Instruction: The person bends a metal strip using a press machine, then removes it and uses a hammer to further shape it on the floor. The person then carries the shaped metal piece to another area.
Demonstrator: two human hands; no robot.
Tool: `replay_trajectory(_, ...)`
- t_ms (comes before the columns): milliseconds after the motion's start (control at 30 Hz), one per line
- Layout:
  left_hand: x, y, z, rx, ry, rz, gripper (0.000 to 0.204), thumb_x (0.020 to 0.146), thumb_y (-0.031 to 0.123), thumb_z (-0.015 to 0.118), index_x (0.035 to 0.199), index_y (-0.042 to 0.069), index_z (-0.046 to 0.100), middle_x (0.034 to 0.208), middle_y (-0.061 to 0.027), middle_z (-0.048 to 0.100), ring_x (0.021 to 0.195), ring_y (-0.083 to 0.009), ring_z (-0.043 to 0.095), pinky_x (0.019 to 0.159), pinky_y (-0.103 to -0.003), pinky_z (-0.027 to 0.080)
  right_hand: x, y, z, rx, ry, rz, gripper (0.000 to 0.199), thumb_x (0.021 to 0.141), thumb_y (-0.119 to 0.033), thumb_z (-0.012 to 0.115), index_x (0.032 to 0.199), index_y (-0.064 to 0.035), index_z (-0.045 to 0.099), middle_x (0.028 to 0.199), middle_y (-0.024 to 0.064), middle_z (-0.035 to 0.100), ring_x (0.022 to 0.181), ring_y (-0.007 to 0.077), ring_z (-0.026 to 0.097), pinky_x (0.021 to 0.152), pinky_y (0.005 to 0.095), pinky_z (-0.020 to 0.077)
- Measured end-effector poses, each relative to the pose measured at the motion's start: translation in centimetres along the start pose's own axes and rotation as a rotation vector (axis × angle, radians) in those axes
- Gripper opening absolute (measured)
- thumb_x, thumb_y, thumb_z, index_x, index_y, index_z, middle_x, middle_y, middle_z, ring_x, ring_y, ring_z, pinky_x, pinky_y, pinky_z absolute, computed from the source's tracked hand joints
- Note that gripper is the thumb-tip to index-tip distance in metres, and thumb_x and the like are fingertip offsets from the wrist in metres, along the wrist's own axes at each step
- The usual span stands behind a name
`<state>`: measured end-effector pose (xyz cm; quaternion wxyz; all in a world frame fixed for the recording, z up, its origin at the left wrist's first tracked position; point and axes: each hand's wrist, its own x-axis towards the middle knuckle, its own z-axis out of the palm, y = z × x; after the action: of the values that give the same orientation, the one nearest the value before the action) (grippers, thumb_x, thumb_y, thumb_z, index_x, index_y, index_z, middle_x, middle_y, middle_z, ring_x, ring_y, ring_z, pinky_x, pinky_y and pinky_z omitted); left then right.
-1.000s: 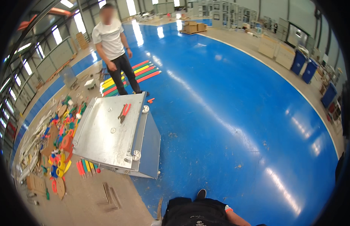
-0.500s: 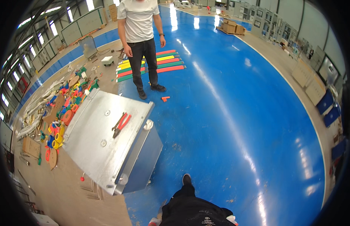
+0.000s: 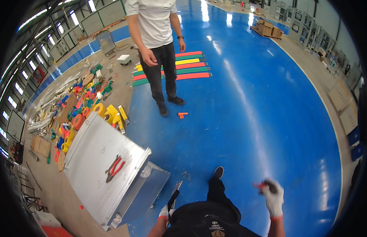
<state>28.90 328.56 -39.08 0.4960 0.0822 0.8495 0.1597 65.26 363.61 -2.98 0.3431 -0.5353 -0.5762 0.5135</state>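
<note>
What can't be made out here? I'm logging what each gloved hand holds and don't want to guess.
- Right hand, head view: it grips a small red item, too small and blurred to identify.
- Left hand, head view: mostly hidden behind the dark clothing; its grip on the flat dark-handled tool is unclear.
- Red-handled pliers on the metal cabinet: too small to count.
</note>
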Motion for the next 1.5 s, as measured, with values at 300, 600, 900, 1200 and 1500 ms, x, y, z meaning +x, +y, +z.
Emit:
replay_trajectory(300, 0.5, 25.7, 2.8, -0.154, 0.047, -0.273, 0.075, 0.08, 0.045, 0.081, 0.126, -0.014, 0.071, 0.12, -0.0363, 0.074, 0.126, -0.0445, 0.07, 0.098, -0.048, 0.056, 38.8, -16.6, 21.6, 0.566, -0.295, -0.119, 0.039, 0.106, -0.012, 0.07, 0.135, 0.0121, 0.064, 0.111, 0.0199, 0.075, 0.088, 0.0204, 0.075, 0.076, 0.0342, 0.0641)
replay_trajectory(600, 14.4, 36.3, 9.1, -0.183, 0.027, -0.387, 0.066, 0.084, 0.045, 0.08, 0.118, -0.011, 0.074, 0.126, -0.0336, 0.073, 0.126, -0.0463, 0.069, 0.101, -0.05, 0.055, 59.9, -21.2, 36.2, 0.721, -0.557, 0.053, 0.03, 0.106, -0.01, 0.07, 0.129, 0.0072, 0.07, 0.096, 0.0097, 0.076, 0.075, 0.0117, 0.07, 0.071, 0.0261, 0.0584)
replay_trajectory(900, 26.9, 59.9, 3.9, -0.22, 0.103, -0.226, 0.054, 0.084, 0.035, 0.079, 0.115, -0.008, 0.075, 0.117, -0.0298, 0.077, 0.121, -0.0457, 0.071, 0.098, -0.048, 0.056, 79.8, -23.0, 43.3, 0.407, -0.747, -0.017, 0.026, 0.102, -0.012, 0.07, 0.119, 0.0061, 0.076, 0.104, 0.0139, 0.081, 0.093, 0.0166, 0.074, 0.085, 0.0306, 0.0588)
replay_trajectory(1200, 41.5, 86.3, -2.4, -0.247, 0.187, -0.138, 0.05, 0.084, 0.033, 0.079, 0.113, -0.008, 0.074, 0.113, -0.0282, 0.078, 0.118, -0.0455, 0.073, 0.095, -0.047, 0.056, 100.1, -25.5, 47.2, 0.01, -0.984, -0.439, 0.032, 0.097, -0.021, 0.07, 0.121, -0.0005, 0.077, 0.109, 0.0197, 0.076, 0.098, 0.0308, 0.076, 0.092, 0.0392, 0.0599)
replay_trajectory(1500, 49.0, 115.6, -3.5, -0.376, 0.265, -0.252, 0.056, 0.088, 0.044, 0.076, 0.112, -0.007, 0.076, 0.109, -0.031, 0.077, 0.118, -0.0474, 0.072, 0.094, -0.05, 0.055, 135.2, -27.4, 43.5, -0.327, -1.247, -0.148, 0.051, 0.1, -0.036, 0.071, 0.137, -0.0007, 0.07, 0.132, 0.0182, 0.075, 0.124, 0.03, 0.072, 0.108, 0.0391, 0.0549)
